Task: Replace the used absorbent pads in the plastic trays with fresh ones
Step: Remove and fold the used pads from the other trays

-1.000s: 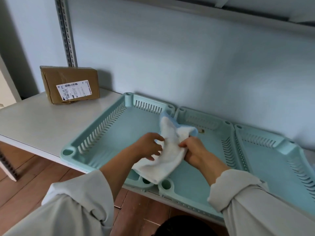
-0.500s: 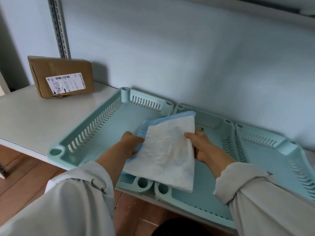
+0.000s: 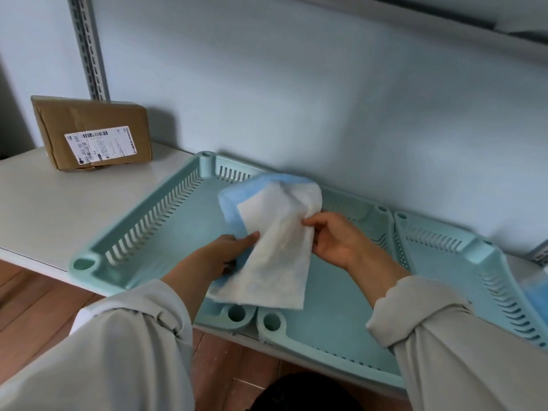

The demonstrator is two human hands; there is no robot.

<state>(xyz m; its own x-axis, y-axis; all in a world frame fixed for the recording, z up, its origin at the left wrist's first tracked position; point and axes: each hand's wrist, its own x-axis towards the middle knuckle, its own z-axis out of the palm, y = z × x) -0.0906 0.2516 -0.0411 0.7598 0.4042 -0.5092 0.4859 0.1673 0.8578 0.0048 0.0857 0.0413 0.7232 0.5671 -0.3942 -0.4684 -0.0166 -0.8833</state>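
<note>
A folded absorbent pad [image 3: 275, 241], white on one face with a blue backing, hangs in the air above the trays. My left hand [image 3: 225, 256] grips its lower left edge. My right hand [image 3: 332, 238] pinches its right edge. Three pale teal plastic trays stand side by side on the shelf: the left tray [image 3: 124, 241], the middle tray [image 3: 329, 330] and the right tray [image 3: 462, 256]. The floors of the left and middle trays are bare where they show.
A brown cardboard box [image 3: 92, 132] with a white label leans against the wall at the back left of the white shelf [image 3: 59, 203]. A bit of blue material [image 3: 536, 295] shows at the right edge. A slotted metal upright [image 3: 89, 46] runs up the wall.
The pad has been partly unfolded, with its blue backing spreading at the top left. Both hands shifted along its edges. The camera drew closer.
</note>
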